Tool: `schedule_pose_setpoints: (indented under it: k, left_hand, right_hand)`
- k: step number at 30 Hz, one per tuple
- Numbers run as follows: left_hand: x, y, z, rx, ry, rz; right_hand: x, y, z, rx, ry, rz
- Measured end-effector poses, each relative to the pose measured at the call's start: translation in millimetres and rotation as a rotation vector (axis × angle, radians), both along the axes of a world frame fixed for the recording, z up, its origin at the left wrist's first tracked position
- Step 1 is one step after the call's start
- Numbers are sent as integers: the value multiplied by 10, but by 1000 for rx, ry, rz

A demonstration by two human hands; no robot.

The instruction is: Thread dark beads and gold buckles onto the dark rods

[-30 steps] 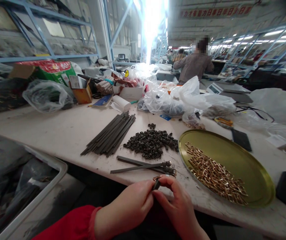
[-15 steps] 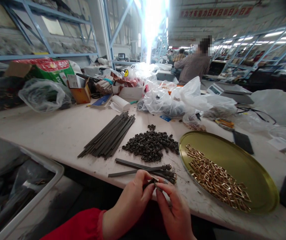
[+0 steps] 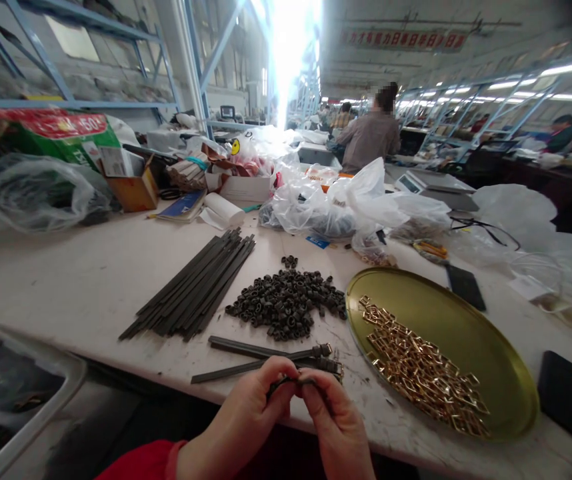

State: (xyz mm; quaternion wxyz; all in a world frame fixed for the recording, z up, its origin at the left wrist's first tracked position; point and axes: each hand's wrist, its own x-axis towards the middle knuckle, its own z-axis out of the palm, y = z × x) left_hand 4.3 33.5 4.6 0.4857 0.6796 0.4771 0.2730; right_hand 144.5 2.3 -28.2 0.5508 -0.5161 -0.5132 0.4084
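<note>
Right at the front edge of the pale tabletop [image 3: 66, 280], the left hand [image 3: 246, 420] and right hand [image 3: 339, 423] meet, both pinching a small dark strip-like piece [image 3: 276, 385], mostly covered by the fingers. Close beyond them, two flat dark-grey straps with gold-coloured buckles [image 3: 251, 347] lie crossed. Farther back sit a heap of small dark loops [image 3: 286, 307] and, leftward, a bundle of long dark strips [image 3: 191, 287]; the broadest stretch of surface opens left of that. Rightward, a rounded gold-coloured metal tray [image 3: 496, 340] of shiny rectangular buckles [image 3: 426, 373] narrows the room, its rim just beside the heap.
</note>
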Motion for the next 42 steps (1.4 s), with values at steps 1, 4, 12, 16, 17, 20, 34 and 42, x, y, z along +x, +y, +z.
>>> schedule_pose_setpoints:
  k: [1,4,12,16,17,20,34,42]
  left_hand:
    - [10,20,-3,-4,28,-6]
    - [38,62,17,9,99,-42]
    - [69,94,50,-4,42,-87]
    - [37,152,14,-106,-34,-52]
    - [26,171,8,-120,-33,-30]
    - [-3,221,-17,-152,-11,24]
    - [-2,187,-19,-210,13,16]
    - [-80,-34,227,-112,-5,56]
  right_hand:
    - [3,14,-11,-1,-7,-3]
    - [16,50,-38,-11,-3,3]
    - [-10,47,-33,24,-9,-56]
    - [118,125,68,35,-70,56]
    - [193,197,101,31,-112,91]
    - [455,563,170,-30,-399,59]
    - [511,1368,-37,-217,-923,39]
    - [428,528,494,-168,-417,235]
